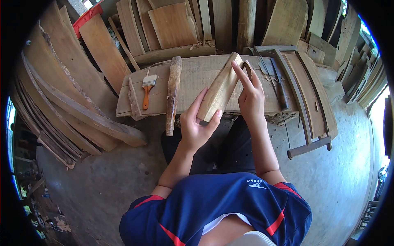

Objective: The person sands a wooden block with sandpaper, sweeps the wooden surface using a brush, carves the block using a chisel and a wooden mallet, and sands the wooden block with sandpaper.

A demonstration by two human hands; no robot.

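My left hand [196, 126] grips the lower end of a pale squared wooden block [219, 88], its thumb along the near end and its fingers on the left side. The block is tilted, its far end pointing away and to the right, above the wooden bench slab [188, 76]. My right hand [251, 96] is at the block's far end, index finger touching it. Between the right fingers is a small curled brown strip [248, 70]; whether it is sandpaper or thin wood I cannot tell.
A paintbrush [148, 88] and a rough wooden stick [173, 92] lie on the slab's left. To the right are a file-like tool with a dark handle [282, 92] and a wooden frame saw [299, 98]. Boards [104, 49] lean all round; my legs are under the slab's near edge.
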